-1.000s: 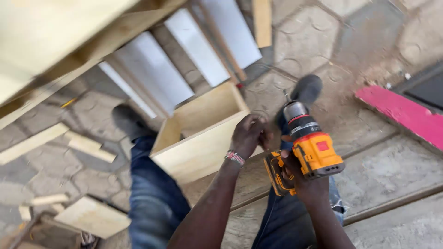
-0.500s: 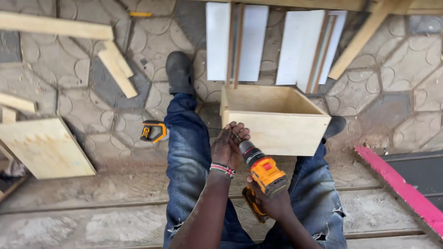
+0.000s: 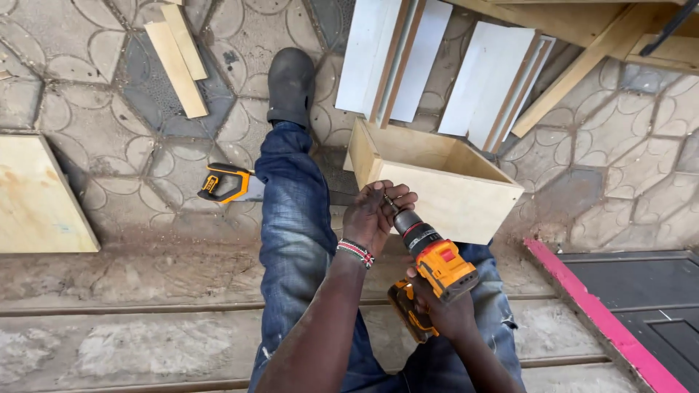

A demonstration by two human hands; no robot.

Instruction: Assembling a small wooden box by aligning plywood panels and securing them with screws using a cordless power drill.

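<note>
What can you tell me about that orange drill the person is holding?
The drill is a cordless one with an orange body, a black grip and a dark chuck ringed in red. It looks like hard plastic. The right hand grips its handle from below, and the drill tilts up and left, over the person's lap. The left hand pinches at its tip, where a thin bit shows, right beside the front wall of an open wooden box.
</note>
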